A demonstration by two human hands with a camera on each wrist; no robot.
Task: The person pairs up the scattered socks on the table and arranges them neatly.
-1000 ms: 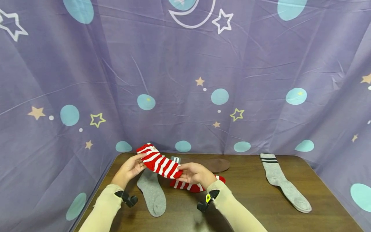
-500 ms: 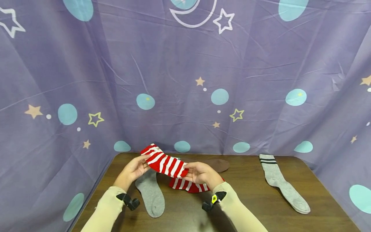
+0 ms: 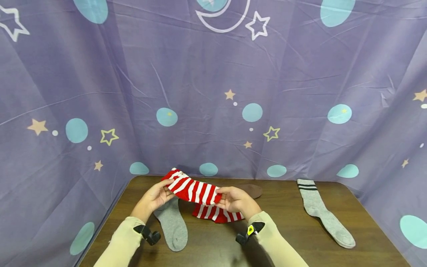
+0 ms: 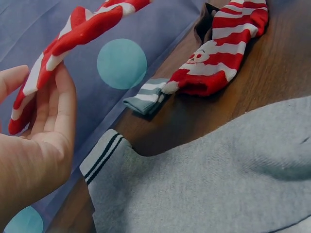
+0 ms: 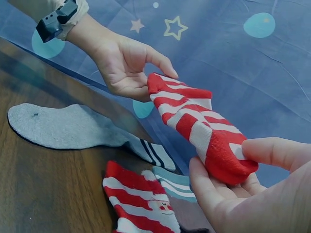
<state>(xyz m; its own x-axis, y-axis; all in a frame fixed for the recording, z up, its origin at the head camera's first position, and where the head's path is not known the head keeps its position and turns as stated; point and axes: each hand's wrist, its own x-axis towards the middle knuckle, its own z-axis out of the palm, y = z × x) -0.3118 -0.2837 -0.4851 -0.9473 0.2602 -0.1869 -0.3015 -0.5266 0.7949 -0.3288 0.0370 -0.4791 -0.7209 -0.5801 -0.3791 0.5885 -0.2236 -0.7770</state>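
Note:
A red-and-white striped sock [image 3: 197, 192] is stretched between my two hands above the table. My left hand [image 3: 155, 199] pinches it near the cuff. At the toe end, my right hand [image 3: 236, 201] grips it between thumb and fingers, as the right wrist view also shows. Beneath it lies a second red-and-white striped sock [image 3: 217, 214], with a small Santa-like face on it [image 5: 166, 208]. Near my left hand a grey sock [image 3: 174, 228] lies flat, its cuff [image 4: 104, 153] banded with dark stripes.
Behind the striped sock on the table lies a brown sock [image 3: 252, 190]; a teal-and-white striped cuff [image 4: 146, 97] shows beside it. Another grey sock with dark bands [image 3: 320, 211] lies at the right. A purple curtain [image 3: 213, 92] hangs along the wooden table's [image 3: 277, 230] back edge.
Both hands have shifted a little to the right with the held striped sock, which also hangs slightly lower at its cuff end. The socks on the table stay put.

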